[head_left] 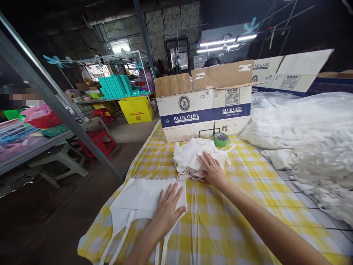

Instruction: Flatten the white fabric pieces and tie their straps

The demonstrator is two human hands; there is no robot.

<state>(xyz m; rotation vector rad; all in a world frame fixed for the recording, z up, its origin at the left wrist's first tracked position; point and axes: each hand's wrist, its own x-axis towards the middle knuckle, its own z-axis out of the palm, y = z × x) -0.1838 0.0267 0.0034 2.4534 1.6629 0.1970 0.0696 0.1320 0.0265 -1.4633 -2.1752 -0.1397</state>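
Note:
A white strappy top (135, 195) lies spread flat at the near left of the table, its thin straps trailing toward me. My left hand (169, 206) rests on its right part, palm down with the fingers spread. Farther out sits a crumpled pile of white garments (190, 154), thin cords showing along its lower edge. My right hand (212, 167) lies on the pile's right side with fingers stretched out. Whether its fingertips pinch any cloth is not plain. A roll of green tape (221, 139) stands just behind the pile.
A yellow checked cloth (234, 206) covers the table. Behind the pile stands an open cardboard box (204, 110). A large heap of white garments (317, 176), partly under clear plastic, fills the right side. A metal post (91, 143) and red stool (102, 143) are left.

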